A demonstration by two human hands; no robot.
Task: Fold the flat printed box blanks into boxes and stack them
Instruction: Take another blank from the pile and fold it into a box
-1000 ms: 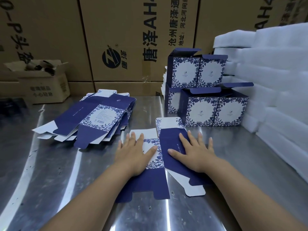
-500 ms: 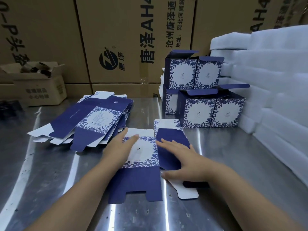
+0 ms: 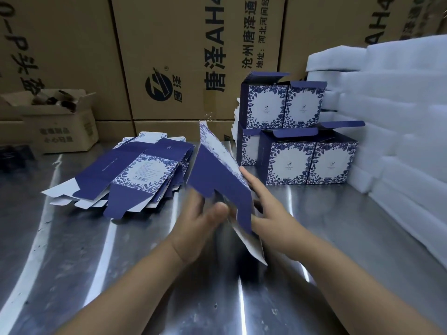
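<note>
A blue-and-white floral box blank stands lifted off the steel table, tilted on edge between both hands. My left hand grips its lower left part with fingers curled behind the card. My right hand lies against its right face with fingers nearly straight. A pile of flat blanks lies to the left. Several folded boxes with open lids stand stacked in two tiers behind the hands, at the right.
White foam sheets are piled along the right side. Large brown cartons wall off the back. A small open carton sits at the back left.
The blank lay flat under both palms a second ago. It has been raised off the table and tipped upright, and both hands have lifted with it.
</note>
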